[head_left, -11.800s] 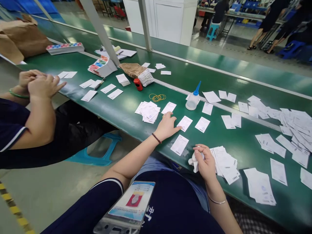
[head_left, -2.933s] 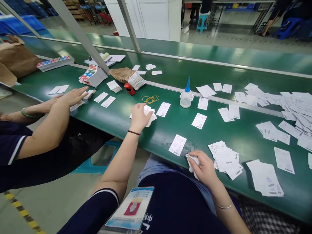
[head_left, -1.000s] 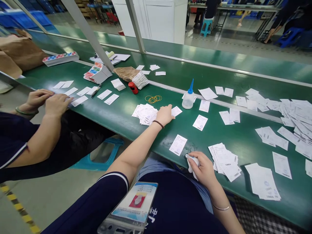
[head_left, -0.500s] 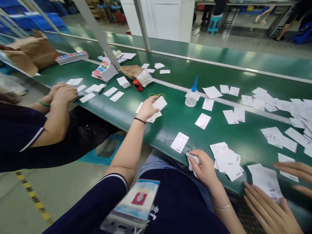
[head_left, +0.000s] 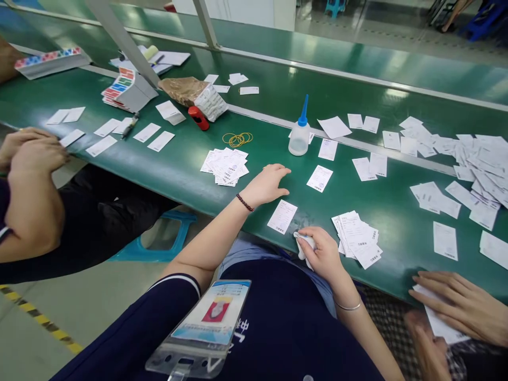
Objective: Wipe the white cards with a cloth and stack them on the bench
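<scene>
My left hand (head_left: 270,185) hovers over the green table with its fingers apart and nothing in them. To its left lies a loose pile of white printed cards (head_left: 227,166); to its right is a single card (head_left: 319,178). Just below the hand another card (head_left: 282,216) lies near the table's front edge. My right hand (head_left: 319,251) is closed around a crumpled white cloth (head_left: 304,245) at that edge, beside a damp patch. Right of this hand is a fanned stack of cards (head_left: 357,239).
A squeeze bottle with a blue nozzle (head_left: 299,138) stands upright beyond my hands, and yellow rubber bands (head_left: 238,139) lie behind the pile. A co-worker's hands (head_left: 456,301) press a paper at right; another's hands (head_left: 34,151) rest at left. Many cards (head_left: 476,159) lie scattered at far right.
My left hand has released a card at the left pile and moved right, opening its fingers. My right hand keeps the cloth. The co-worker at right has drawn a paper to the table's edge.
</scene>
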A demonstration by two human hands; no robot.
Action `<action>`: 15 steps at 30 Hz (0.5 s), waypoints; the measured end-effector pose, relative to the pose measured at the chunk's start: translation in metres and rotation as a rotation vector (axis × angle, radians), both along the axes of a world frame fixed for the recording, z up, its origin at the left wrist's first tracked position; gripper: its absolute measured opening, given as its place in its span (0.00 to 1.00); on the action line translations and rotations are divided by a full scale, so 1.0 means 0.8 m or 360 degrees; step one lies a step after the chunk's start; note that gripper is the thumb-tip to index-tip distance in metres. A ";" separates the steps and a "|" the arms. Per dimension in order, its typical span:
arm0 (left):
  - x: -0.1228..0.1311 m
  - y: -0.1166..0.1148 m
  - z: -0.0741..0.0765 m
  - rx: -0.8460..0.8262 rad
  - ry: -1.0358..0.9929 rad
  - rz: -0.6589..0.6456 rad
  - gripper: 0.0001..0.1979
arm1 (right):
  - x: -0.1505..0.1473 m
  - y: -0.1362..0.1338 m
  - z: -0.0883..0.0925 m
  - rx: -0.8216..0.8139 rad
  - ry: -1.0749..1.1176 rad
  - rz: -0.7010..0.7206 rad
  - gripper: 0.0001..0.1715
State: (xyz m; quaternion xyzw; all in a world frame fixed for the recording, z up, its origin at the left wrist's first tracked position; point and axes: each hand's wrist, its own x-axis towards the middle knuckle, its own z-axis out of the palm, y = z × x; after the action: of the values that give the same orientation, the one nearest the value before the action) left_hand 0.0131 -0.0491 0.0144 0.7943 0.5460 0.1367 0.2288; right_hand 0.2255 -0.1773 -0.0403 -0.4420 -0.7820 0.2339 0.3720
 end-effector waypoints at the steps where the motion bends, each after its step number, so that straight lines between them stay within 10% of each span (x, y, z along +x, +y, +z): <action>1: 0.007 0.002 -0.001 -0.0010 0.0002 -0.0013 0.29 | -0.001 0.001 0.000 0.0002 0.0004 0.0007 0.07; 10: 0.120 0.026 -0.006 0.0002 0.0255 0.0132 0.38 | -0.002 0.003 0.001 0.0041 0.0005 0.0031 0.08; 15: 0.138 0.037 -0.004 -0.0028 0.0301 0.0078 0.21 | -0.002 0.001 -0.003 0.0033 0.0019 0.0030 0.09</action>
State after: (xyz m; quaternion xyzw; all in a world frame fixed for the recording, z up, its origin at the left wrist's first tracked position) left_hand 0.1231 -0.0192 0.0112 0.7881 0.5855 0.0617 0.1797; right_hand 0.2239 -0.1768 -0.0428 -0.4294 -0.7863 0.2319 0.3789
